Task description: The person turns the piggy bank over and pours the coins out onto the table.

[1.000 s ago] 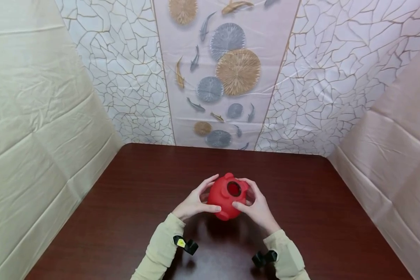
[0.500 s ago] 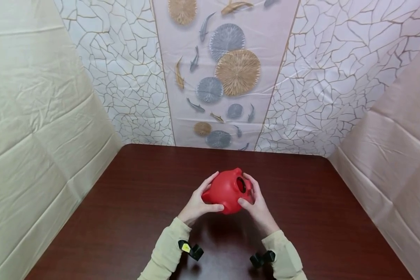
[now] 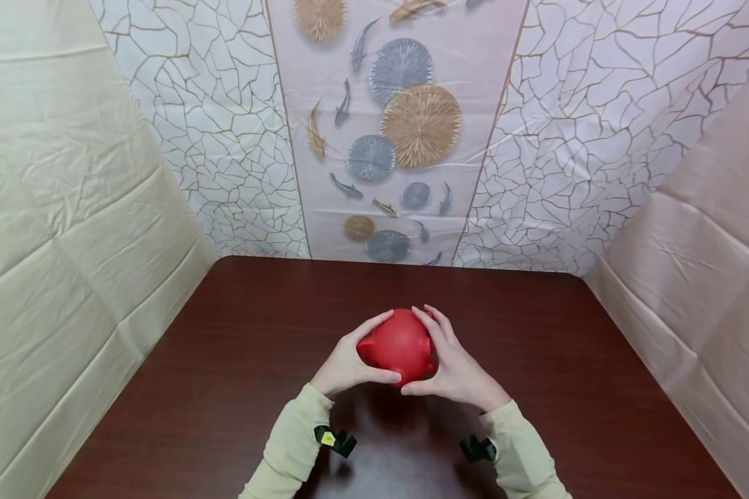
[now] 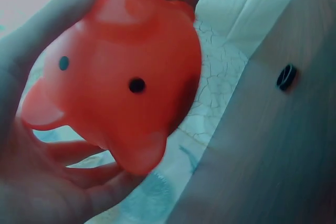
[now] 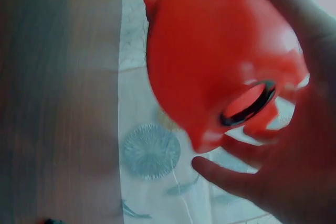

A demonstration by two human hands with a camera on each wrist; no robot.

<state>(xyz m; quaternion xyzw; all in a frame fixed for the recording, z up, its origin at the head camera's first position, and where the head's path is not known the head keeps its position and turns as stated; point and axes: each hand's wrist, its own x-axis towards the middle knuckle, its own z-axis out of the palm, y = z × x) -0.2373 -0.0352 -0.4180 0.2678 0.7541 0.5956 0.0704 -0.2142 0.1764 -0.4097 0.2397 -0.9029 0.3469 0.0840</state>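
A round red piggy bank [image 3: 401,341] is held between my two hands above the table. My left hand [image 3: 347,362] grips its left side, thumb in front and fingers behind. Around the right side curve the fingers and thumb of my right hand [image 3: 458,371]. Two dark eye spots and pointed, ear-like bumps show on the piggy bank [image 4: 134,51] in the left wrist view. From the right wrist, the piggy bank [image 5: 210,51] shows a round opening with a black rim [image 5: 248,104] and short stubby bumps.
The dark brown table [image 3: 256,305] ends at a patterned cloth backdrop [image 3: 243,173], with pale cloth on both sides. A small black ring-like thing [image 4: 286,77] appears over the table in the left wrist view. Black cameras sit on both sleeves.
The piggy bank has been turned, so its opening has swung from facing the head camera to out of that view. My right hand has shifted its grip, its fingers now further over the front.
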